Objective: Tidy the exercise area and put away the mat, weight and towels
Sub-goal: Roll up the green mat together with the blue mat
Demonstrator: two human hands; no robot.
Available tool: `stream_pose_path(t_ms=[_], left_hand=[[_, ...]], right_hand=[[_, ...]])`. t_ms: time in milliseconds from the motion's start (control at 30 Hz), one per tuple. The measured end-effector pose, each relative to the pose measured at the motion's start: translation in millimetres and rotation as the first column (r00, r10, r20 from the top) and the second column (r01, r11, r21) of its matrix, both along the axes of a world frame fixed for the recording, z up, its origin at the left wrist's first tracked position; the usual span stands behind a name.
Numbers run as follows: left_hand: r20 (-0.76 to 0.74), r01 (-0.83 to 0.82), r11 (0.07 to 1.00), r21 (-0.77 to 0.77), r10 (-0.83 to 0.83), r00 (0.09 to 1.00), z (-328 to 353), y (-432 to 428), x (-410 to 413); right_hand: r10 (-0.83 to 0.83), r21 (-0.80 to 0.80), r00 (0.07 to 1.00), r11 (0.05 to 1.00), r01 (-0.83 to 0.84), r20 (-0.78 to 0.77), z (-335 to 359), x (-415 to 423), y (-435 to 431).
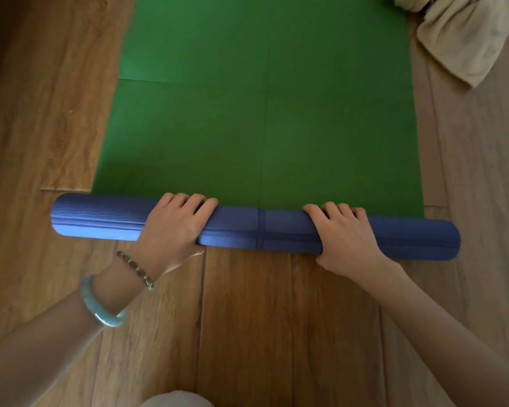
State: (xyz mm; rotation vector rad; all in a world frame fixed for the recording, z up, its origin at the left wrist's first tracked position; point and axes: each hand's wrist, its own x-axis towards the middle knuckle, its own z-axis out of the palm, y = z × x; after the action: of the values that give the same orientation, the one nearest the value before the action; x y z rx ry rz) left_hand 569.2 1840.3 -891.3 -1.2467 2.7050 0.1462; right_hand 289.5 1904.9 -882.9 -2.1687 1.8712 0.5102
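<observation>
An exercise mat lies on the wooden floor, green on its top face [259, 98] and blue on its underside. Its near end is rolled into a blue roll [282, 230] running left to right across the middle of the view. My left hand [174, 227] grips the roll left of centre, fingers curled over the top and thumb under the near side. My right hand [347, 236] grips it right of centre the same way. A beige towel [467, 39] lies crumpled on the floor beside the mat's far right corner. No weight is in view.
Wooden floorboards [247, 318] surround the mat on the left, right and near sides. A pale bit of my clothing [176, 400] shows at the bottom edge. A green bangle and a bead bracelet sit on my left wrist.
</observation>
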Motion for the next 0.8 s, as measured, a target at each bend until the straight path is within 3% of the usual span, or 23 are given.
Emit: stream_pose_path(t_ms=[133,367,500,633,800], left_hand=[[0.046,0.013,0.999,0.038,-0.015,0.999,6.3,-1.7,-0.6],[0.075,0.066,0.977,0.205,-0.083,0.994,2.0,46.7,19.9],[0.094,0.046,0.939,0.341,-0.083,0.992,7.5,40.2,15.6],[0.09,-0.016,0.863,0.505,-0.034,0.995,10.1,25.0,12.5],[0.015,0.069,0.958,0.279,-0.076,0.997,6.7,31.0,20.6]], right_hand=[[-0.027,0.055,0.999,0.998,0.025,0.038,9.9,2.1,-1.2],[-0.018,0.305,0.988,0.952,-0.031,0.155,15.0,12.3,45.8],[-0.023,0.07,0.991,0.997,0.014,0.135,8.6,10.1,64.9],[-0.077,-0.155,0.988,0.983,0.097,0.133,1.6,16.0,87.0],[-0.107,-0.165,0.99,0.979,0.12,0.087,-12.2,16.3,82.3]])
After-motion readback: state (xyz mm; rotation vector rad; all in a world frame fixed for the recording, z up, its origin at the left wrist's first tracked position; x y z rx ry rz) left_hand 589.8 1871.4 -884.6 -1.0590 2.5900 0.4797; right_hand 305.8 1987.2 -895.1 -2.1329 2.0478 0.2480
